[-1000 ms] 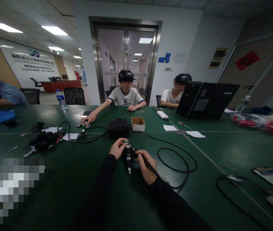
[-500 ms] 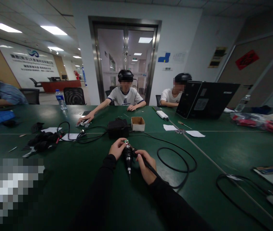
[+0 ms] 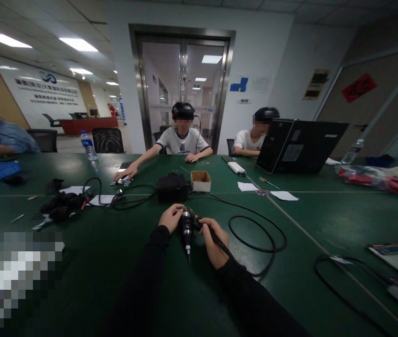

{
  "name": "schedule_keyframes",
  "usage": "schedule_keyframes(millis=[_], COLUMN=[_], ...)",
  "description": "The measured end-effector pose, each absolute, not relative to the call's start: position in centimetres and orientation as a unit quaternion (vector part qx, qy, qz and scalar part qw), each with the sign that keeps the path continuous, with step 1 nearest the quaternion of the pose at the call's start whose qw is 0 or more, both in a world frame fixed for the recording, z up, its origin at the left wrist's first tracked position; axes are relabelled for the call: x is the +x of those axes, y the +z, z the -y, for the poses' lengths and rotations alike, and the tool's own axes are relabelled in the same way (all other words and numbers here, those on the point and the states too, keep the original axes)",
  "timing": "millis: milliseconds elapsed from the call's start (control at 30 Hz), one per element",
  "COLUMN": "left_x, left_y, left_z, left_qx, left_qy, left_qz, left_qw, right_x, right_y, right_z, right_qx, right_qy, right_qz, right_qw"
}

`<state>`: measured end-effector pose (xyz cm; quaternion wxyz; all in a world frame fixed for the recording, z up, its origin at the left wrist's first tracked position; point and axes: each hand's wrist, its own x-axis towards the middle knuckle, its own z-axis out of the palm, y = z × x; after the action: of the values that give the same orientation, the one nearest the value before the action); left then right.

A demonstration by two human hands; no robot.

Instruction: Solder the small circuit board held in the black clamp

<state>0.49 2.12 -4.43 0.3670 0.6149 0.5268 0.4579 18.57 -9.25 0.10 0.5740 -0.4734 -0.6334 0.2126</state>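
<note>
A black electric screwdriver (image 3: 186,229) lies in front of me on the green table (image 3: 97,262), its bit pointing toward me. My left hand (image 3: 171,217) is closed on its far end, fingers pinched there. My right hand (image 3: 213,241) is closed around the black cable (image 3: 255,229) where it joins the tool. The cable loops to the right and runs back to a black power box (image 3: 172,187).
A small cardboard box (image 3: 201,180) sits beside the power box. Black tangled cables and tools (image 3: 63,208) lie to the left, papers (image 3: 283,195) and a laptop (image 3: 299,146) to the right. Two people sit across the table; one person's hand (image 3: 123,174) rests on it.
The small green part seen at my left fingertips is now covered by them. The hands and tool have barely moved. The person opposite shifted the outstretched hand slightly.
</note>
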Motion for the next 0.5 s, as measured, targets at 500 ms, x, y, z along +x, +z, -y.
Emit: schedule_keyframes(millis=[500], left_x=[0.57], left_y=[-3.44], left_z=[-1.22], left_qx=[0.624], left_qy=[0.436], left_qz=[-0.553], left_qw=[0.338], right_x=[18.67], right_y=[-0.14], right_z=[9.11], right_qx=[-0.480], right_qy=[0.236], right_qz=[0.613], right_qw=[0.582])
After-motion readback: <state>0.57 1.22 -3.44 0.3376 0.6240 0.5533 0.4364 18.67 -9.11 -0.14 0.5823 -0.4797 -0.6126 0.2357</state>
